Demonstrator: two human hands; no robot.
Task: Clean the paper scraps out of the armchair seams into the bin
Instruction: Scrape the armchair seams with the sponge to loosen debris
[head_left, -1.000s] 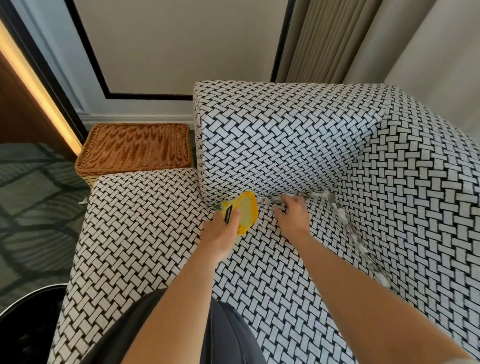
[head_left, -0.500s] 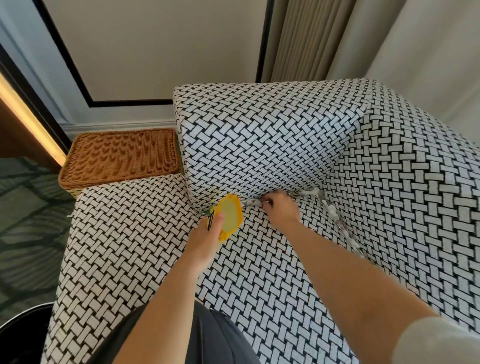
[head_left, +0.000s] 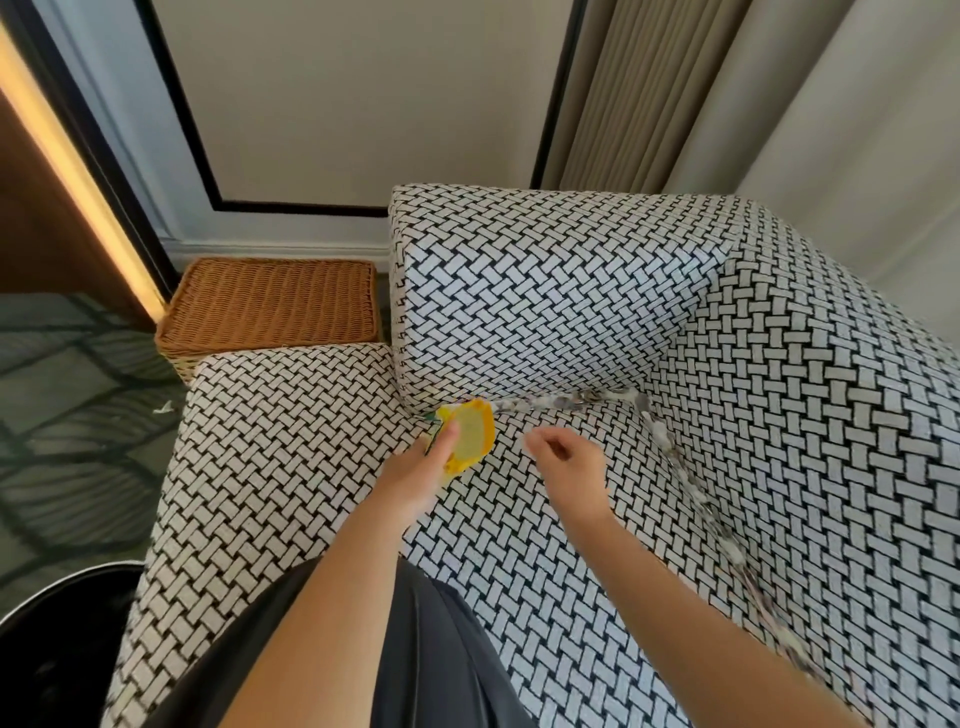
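Black-and-white basket-weave fabric armchair (head_left: 519, 545) by a cream wall and beige curtain (head_left: 675, 93), brown wicker basket (head_left: 270, 301) beside it, round black bin (head_left: 57, 649) on green patterned carpet (head_left: 67, 415), white paper scraps (head_left: 561, 401) lining the far seam left to right, then the right seam towards the viewer, left hand (head_left: 415, 467) gripping a small yellow plastic scoop (head_left: 470, 434) at the far seam's left end, right hand (head_left: 569, 460) above the seat, fingers curled, grasp unclear.

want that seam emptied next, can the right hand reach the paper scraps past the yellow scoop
Probably yes. The right hand hovers over the black-and-white patterned seat just short of the white paper scraps in the seam, with nothing between. The yellow plastic scoop in the left hand sits aside.
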